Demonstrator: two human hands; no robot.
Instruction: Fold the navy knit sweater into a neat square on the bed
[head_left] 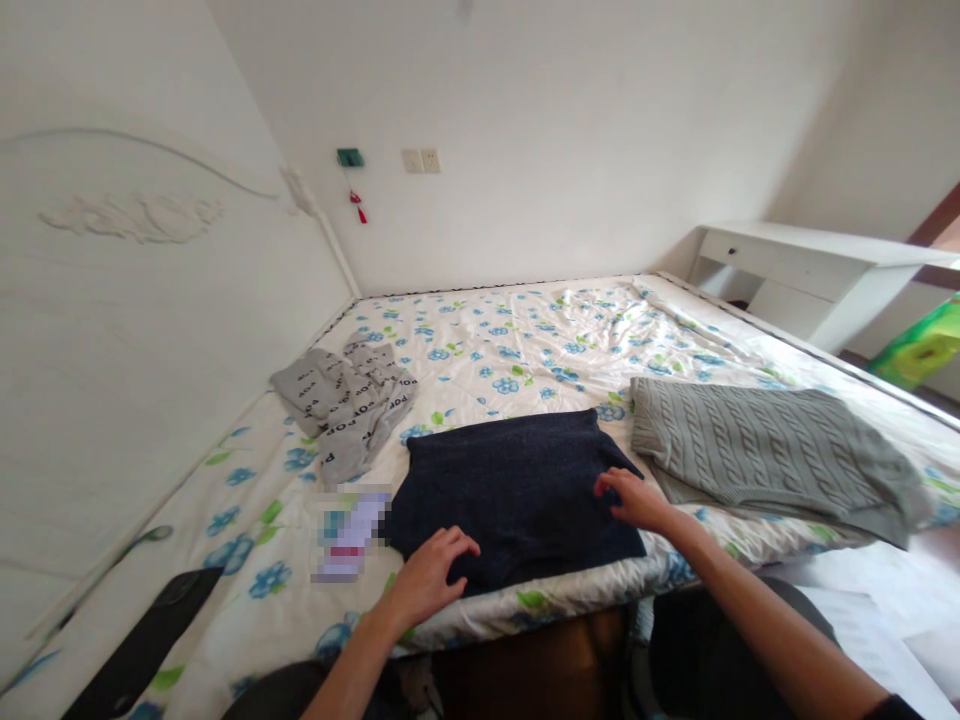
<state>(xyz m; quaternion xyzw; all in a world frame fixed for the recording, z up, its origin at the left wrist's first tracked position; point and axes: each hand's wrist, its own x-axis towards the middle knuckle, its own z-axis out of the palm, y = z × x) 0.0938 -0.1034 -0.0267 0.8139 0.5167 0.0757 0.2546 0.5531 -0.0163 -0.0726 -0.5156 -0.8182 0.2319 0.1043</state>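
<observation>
A folded dark navy garment [517,490] lies on the flowered bed sheet [525,330] near the bed's front edge. My left hand [431,575] rests on its near left corner with fingers curled down onto the cloth. My right hand [634,498] presses on its right edge, fingers bent and touching the fabric. Neither hand lifts the garment off the bed.
A folded grey cable-knit sweater [765,450] lies right of the navy garment. A crumpled grey printed garment [345,400] lies at the left near the white headboard [135,330]. A black object [142,645] rests at the front left. A white desk [810,270] stands beyond the bed.
</observation>
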